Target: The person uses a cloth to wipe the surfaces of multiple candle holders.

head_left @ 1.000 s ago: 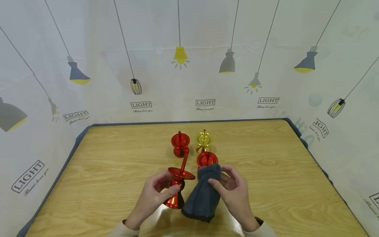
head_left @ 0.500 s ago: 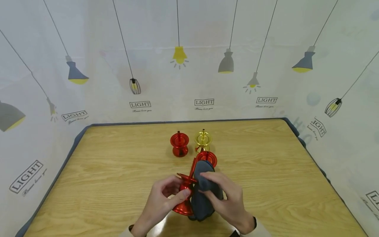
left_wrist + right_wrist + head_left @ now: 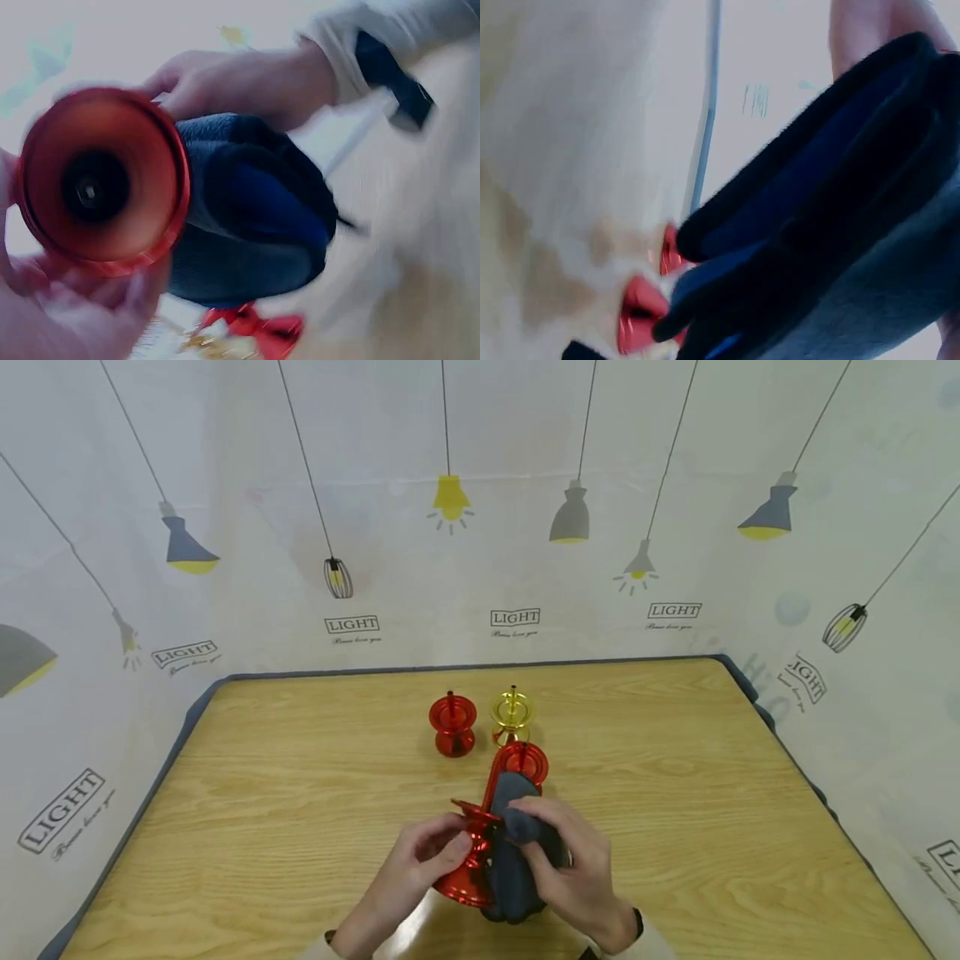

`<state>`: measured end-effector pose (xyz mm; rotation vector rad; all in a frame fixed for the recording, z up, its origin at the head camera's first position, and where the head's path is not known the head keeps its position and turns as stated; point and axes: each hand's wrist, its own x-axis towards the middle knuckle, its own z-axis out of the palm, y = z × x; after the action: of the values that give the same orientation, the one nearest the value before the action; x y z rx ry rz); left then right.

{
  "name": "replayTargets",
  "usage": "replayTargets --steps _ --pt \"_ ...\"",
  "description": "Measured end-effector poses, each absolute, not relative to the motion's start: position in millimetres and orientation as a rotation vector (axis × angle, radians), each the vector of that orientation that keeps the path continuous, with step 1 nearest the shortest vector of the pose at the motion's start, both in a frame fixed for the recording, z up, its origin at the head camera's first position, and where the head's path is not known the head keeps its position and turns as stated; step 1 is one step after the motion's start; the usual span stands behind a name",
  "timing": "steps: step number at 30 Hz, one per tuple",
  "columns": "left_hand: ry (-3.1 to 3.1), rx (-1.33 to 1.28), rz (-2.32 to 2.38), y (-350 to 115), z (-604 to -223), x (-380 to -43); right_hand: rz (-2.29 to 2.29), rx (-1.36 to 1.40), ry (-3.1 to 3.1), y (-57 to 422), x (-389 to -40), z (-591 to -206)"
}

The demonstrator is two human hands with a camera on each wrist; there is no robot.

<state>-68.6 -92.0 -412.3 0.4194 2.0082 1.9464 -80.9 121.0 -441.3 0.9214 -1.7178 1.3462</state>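
Observation:
A shiny red candlestick point(image 3: 463, 887), with a flared base, a disc-shaped pan and a long post, leans to the right in my left hand point(image 3: 416, 864). The fingers and thumb wrap its narrow waist. In the left wrist view the hollow underside of the candlestick's base point(image 3: 142, 135) faces the camera. My right hand point(image 3: 573, 860) pinches a folded dark blue cloth point(image 3: 513, 881) between thumb and fingers, close against the candlestick's right side. The cloth point(image 3: 877, 277) fills much of the right wrist view and hides part of the right hand.
Behind the hands stand a red candlestick point(image 3: 454, 739) at the left, a gold one point(image 3: 512, 714) beside it, and another red one point(image 3: 534, 762), partly hidden by the cloth. The wooden table point(image 3: 300, 760) meets a lamp-printed backdrop point(image 3: 420, 568) along a dark blue edge.
The held candlestick has moved right, up against the cloth. My right hand has shifted its hold, now bunching the cloth beside the pan. The standing candlesticks have stayed in place.

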Motion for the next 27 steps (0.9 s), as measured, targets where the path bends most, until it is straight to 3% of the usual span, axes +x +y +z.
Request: replayTargets --steps 8,21,27 --pt "2.511 0.222 1.888 -73.5 -410.3 -62.3 1.098 0.954 -1.784 121.3 -83.9 -428.8" --pt "1.722 0.337 2.106 -92.4 -421.8 -76.6 1.606 0.858 -1.790 117.5 -86.2 -446.6" --pt "2.155 0.348 1.871 -96.8 -422.8 -82.0 1.488 0.767 -2.002 116.9 -89.9 -450.6"
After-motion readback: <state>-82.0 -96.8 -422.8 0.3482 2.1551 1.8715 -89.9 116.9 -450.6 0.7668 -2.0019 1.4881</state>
